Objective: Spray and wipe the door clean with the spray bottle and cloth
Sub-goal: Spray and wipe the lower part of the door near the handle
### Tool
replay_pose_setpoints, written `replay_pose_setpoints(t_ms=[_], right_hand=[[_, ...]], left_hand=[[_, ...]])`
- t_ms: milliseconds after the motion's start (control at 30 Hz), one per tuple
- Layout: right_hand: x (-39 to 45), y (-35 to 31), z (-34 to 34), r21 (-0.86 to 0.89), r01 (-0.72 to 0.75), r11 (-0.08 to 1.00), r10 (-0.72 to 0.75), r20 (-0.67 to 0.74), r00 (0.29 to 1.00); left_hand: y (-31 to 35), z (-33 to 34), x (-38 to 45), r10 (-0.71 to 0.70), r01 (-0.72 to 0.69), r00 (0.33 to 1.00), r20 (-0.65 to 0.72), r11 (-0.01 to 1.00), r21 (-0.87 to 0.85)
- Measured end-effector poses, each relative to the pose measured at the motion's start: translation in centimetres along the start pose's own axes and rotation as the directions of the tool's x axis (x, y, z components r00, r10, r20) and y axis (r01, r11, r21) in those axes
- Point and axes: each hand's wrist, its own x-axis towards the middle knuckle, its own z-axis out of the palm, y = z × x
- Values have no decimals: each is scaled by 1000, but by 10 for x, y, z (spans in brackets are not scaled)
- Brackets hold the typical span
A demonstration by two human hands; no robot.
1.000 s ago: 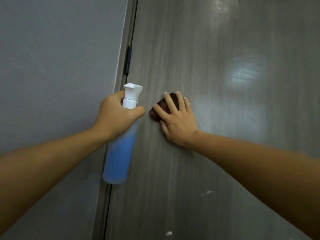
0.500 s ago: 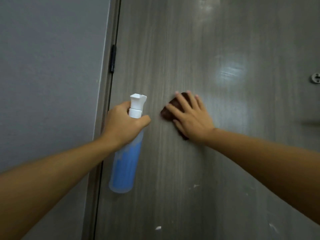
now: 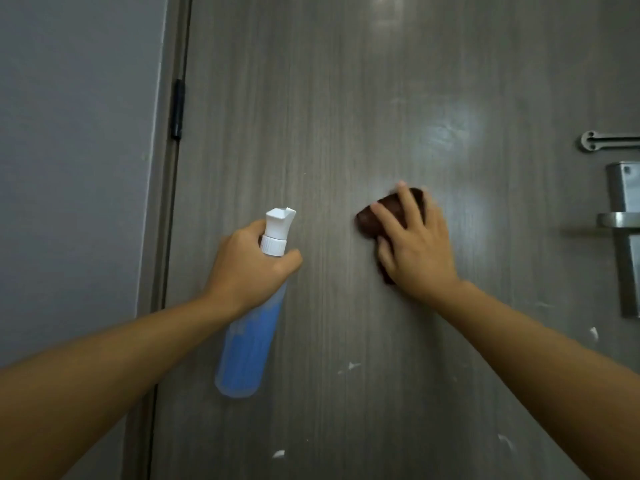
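Note:
A grey wood-grain door (image 3: 346, 116) fills most of the view. My left hand (image 3: 247, 268) grips the neck of a clear spray bottle (image 3: 249, 344) of blue liquid with a white nozzle, held in front of the door's left part. My right hand (image 3: 415, 244) lies flat with fingers spread and presses a dark brown cloth (image 3: 381, 211) against the middle of the door. Most of the cloth is hidden under the palm. The right hand is slightly blurred.
A black hinge (image 3: 178, 109) sits on the door frame at the left, beside a grey wall (image 3: 76, 168). A metal lever handle with plate (image 3: 623, 223) and a latch (image 3: 609, 141) are at the right edge. White flecks (image 3: 349, 367) dot the lower door.
My right hand has slid the cloth to the right across the door. The view has shifted right too, so the handle and latch now show. The left hand still holds the bottle.

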Motion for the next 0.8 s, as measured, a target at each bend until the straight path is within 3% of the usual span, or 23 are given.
replay_pose_setpoints(t_ms=[100, 200, 267, 333, 400, 500, 600, 667, 733, 800], right_hand=[[7, 4, -6, 6, -188, 982, 188, -18, 982], [-3, -15, -2, 41, -208, 977, 209, -2, 978], [-19, -19, 4, 54, -15, 998, 13, 33, 999], [-31, -5, 6, 43, 264, 964, -266, 73, 961], [-32, 17, 1, 23, 350, 936, -351, 86, 932], [-24, 45, -10, 6, 71, 997, -72, 31, 997], [-18, 50, -16, 45, -262, 964, 263, -22, 964], [-22, 38, -13, 63, -309, 949, 311, -21, 950], [-35, 33, -9, 65, -136, 989, 135, 21, 991], [-48, 51, -8, 50, 158, 986, -162, 83, 983]], left_hand=[[0, 5, -3, 7, -7, 1000, -1, 1000, -19], [2, 9, 0, -1, 0, 1000, -29, 1000, -29], [4, 15, 3, -5, 4, 999, -38, 1000, -30], [8, 22, 5, -4, 3, 999, -32, 1000, -29], [13, 32, 4, 1, -2, 1000, -13, 999, -45], [23, 48, 1, 3, -2, 1000, 17, 996, -84], [33, 65, -2, 14, -12, 1000, 18, 994, -108], [42, 76, -6, 7, -4, 1000, 21, 990, -141], [50, 86, -10, 1, 4, 1000, 29, 986, -167], [56, 95, -15, 3, 5, 999, 44, 982, -191]])
